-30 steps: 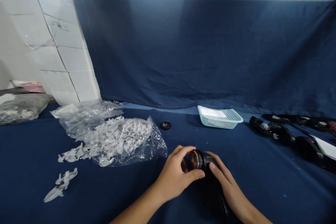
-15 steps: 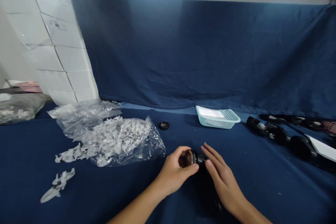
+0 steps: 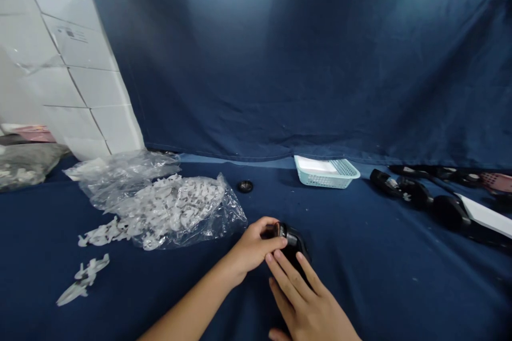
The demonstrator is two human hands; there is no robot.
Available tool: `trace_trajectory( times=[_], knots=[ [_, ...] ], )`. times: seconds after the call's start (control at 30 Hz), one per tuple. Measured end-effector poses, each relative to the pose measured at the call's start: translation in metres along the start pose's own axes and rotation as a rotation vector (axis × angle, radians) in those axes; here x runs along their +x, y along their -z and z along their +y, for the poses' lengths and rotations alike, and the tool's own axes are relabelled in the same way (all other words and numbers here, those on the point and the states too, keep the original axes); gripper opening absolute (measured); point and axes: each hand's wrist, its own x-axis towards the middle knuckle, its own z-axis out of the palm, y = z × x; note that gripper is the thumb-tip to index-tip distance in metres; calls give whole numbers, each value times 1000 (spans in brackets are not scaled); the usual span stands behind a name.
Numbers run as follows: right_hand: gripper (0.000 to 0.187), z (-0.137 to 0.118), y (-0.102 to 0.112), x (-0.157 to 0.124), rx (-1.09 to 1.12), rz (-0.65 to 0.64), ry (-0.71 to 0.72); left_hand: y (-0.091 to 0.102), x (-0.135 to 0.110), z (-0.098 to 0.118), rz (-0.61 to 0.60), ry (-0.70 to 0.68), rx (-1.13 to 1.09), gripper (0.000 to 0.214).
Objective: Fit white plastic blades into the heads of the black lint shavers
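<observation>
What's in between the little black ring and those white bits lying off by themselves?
The head view shows a clear plastic bag crammed with white plastic pieces between the small black ring and the loose white pieces.

We logged a navy cloth backdrop [image 3: 280,64] hung behind a navy-covered table [image 3: 380,287]; white foam panels [image 3: 84,101] at far left; a grey-filled plastic bag [image 3: 24,168]; a clear plastic bag of white moulded pieces [image 3: 160,208], with loose pieces [image 3: 84,279] beside it; one small black ring [image 3: 245,186]; a pale-blue plastic basket [image 3: 320,181] holding white sheet material; and a row of black cylindrical items [image 3: 450,212] at right.
</observation>
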Motion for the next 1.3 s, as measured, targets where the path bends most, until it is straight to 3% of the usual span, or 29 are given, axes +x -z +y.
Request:
trace_trajectory(
  times=[0.2,0.4,0.47,0.57,0.63,0.7,0.8,0.97,1.13,1.3],
  knots=[
    [62,3,-19,-7,67,6,-59,4,1,2,-41,5,-3,40],
    [39,7,4,-6,175,92,27,3,1,1,-69,53,-80,41],
    [42,11,11,-6,307,220,-178,4,1,0,-58,45,-98,41],
    [40,25,14,-5,504,441,-635,6,2,-1,-37,26,-115,43],
    [44,37,13,-3,686,466,-850,7,2,-1,-40,10,-130,47],
    [47,48,12,1,869,386,-945,7,1,0,-52,-14,-149,50],
    [47,57,15,6,1028,260,-933,7,0,1,-84,-54,-168,53],
    [47,61,23,8,1251,196,-870,9,-4,5,-114,-91,-149,54],
    [41,64,24,6,1184,234,-808,10,-4,8,-125,-148,-26,56],
    [41,65,23,6,1088,287,-794,13,-3,6,-37,-177,168,54]
  ],
)
